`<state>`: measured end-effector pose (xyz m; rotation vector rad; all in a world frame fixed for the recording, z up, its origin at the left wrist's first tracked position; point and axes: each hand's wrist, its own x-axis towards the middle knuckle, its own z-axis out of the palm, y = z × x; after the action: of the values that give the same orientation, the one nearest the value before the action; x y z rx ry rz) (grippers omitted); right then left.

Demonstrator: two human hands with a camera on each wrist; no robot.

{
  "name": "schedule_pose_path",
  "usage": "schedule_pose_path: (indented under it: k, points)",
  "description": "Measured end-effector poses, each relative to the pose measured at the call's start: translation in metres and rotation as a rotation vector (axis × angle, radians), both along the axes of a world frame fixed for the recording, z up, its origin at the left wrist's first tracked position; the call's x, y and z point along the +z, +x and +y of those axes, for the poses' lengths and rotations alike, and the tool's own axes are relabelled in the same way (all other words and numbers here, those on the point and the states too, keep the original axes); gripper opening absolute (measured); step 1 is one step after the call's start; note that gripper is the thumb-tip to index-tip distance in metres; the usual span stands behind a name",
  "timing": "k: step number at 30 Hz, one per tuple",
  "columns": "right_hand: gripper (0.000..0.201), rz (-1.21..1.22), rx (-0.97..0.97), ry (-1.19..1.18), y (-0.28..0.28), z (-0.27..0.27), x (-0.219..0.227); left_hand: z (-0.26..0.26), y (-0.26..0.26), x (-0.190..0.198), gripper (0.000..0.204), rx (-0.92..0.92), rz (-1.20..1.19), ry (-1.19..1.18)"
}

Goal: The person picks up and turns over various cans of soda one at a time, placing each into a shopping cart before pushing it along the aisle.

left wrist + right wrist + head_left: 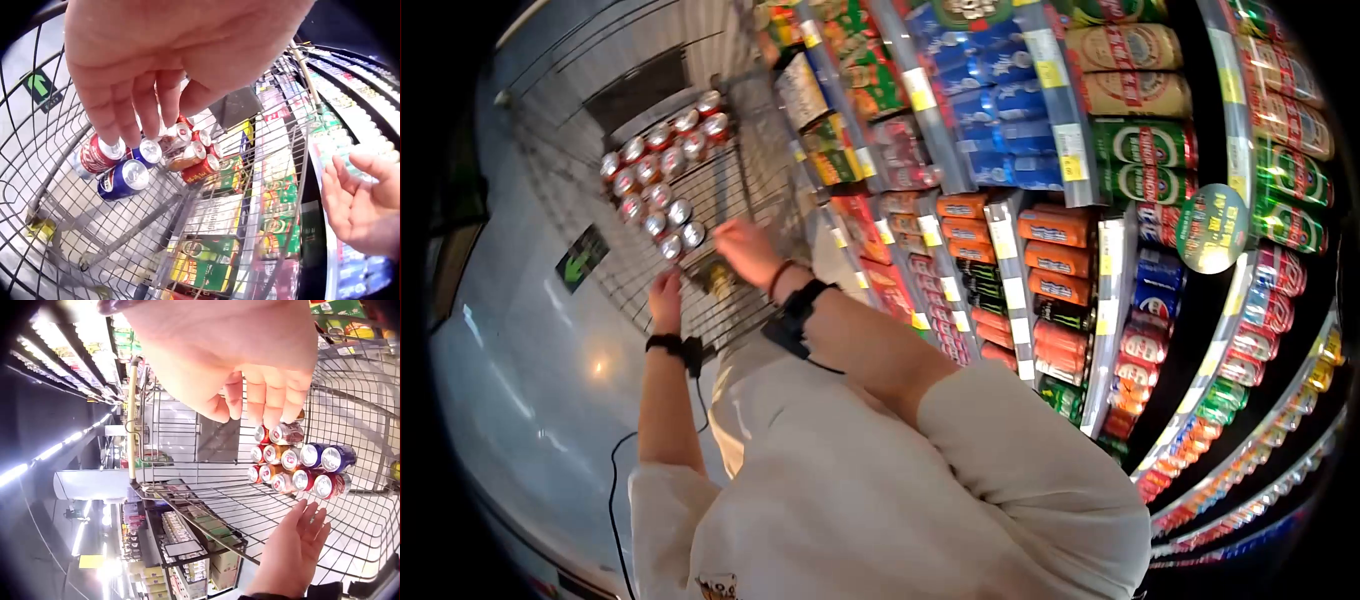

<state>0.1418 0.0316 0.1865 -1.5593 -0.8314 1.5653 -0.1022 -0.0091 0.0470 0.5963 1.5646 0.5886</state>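
Over the wire shopping cart (pixel 625 285), both hands are empty. My left hand (pixel 666 300) is just past the near end of a group of drink cans (pixel 652 172); in the left wrist view its loosely bent fingers hang above them. The right hand (pixel 745 250) is to the right of the cans, and its fingers (pixel 273 400) bend slightly downward in the right wrist view. The cans stand upright in rows on the wire floor. Most are red or orange; two blue cans (pixel 124 181) and a red-and-white can (pixel 100 155) are at one end.
Shelves of drink cans (pixel 1055 240) with price tags run along the right, close beside the cart. A dark flat panel (pixel 640 90) is fixed at the cart's far end. On the floor is a green arrow sign (pixel 581 257).
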Motion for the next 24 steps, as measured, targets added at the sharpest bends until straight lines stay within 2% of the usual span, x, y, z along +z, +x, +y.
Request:
schedule_pose_path:
  k: [2,4,6,8,10,11,12,13,14,16,17,18,19,20,22,23,24]
  points:
    - [0.024,-0.117,0.188,-0.031,0.0,0.01,-0.025,0.003,-0.01,-0.033,0.03,0.066,-0.012,-0.081]
    - [0.027,-0.308,0.264,-0.045,0.007,0.02,-0.006,0.003,-0.023,-0.049,0.035,0.066,-0.02,-0.1]
    - [0.029,-0.248,0.339,-0.22,0.017,0.03,-0.018,0.004,-0.028,-0.049,0.039,0.11,0.014,-0.14]
    - [0.023,-0.405,0.383,-0.17,0.028,0.031,-0.03,0.0,-0.019,-0.039,0.041,0.107,0.021,-0.176]
    - [0.023,-0.469,0.495,-0.169,0.04,0.036,-0.016,-0.003,-0.016,-0.02,0.038,0.131,0.024,-0.093]
    - [0.024,-0.499,0.528,-0.099,0.044,0.037,-0.025,-0.009,-0.021,-0.034,0.036,0.068,0.035,-0.049]
    - [0.024,-0.524,0.562,-0.03,0.043,0.033,-0.043,-0.015,-0.025,-0.039,0.034,-0.078,0.145,0.06]
    - [0.023,-0.524,0.602,-0.062,0.034,0.03,-0.056,-0.021,-0.02,-0.042,0.032,-0.059,0.149,0.135]
    - [0.022,-0.535,0.638,-0.102,0.03,0.025,-0.071,-0.031,-0.032,-0.045,0.031,-0.014,0.165,0.071]
    - [0.025,-0.458,0.612,-0.332,0.041,0.024,-0.09,-0.02,-0.007,-0.036,0.034,-0.167,0.287,0.093]
    - [0.031,-0.507,0.872,-0.481,0.041,0.037,-0.087,-0.018,0.002,-0.03,0.034,-0.174,0.273,0.082]
    - [0.036,-0.488,0.847,-0.533,0.039,0.042,-0.07,-0.014,0.012,-0.026,0.037,-0.08,0.239,-0.001]
    - [0.037,-0.515,0.834,-0.473,0.039,0.033,-0.098,-0.013,0.016,-0.03,0.039,0.015,0.213,-0.083]
    - [0.038,-0.536,0.824,-0.407,0.034,0.026,-0.124,-0.011,0.019,-0.036,0.039,0.014,0.21,-0.093]
    - [0.04,-0.459,0.762,-0.544,0.023,0.039,-0.115,-0.007,0.021,-0.06,0.041,0.12,0.091,-0.127]
    - [0.041,-0.495,0.744,-0.432,0.023,0.034,-0.132,-0.007,0.024,-0.074,0.038,0.111,0.094,-0.128]
    - [0.043,-0.507,0.737,-0.308,0.017,0.033,-0.156,-0.008,0.024,-0.089,0.038,0.022,0.076,-0.088]
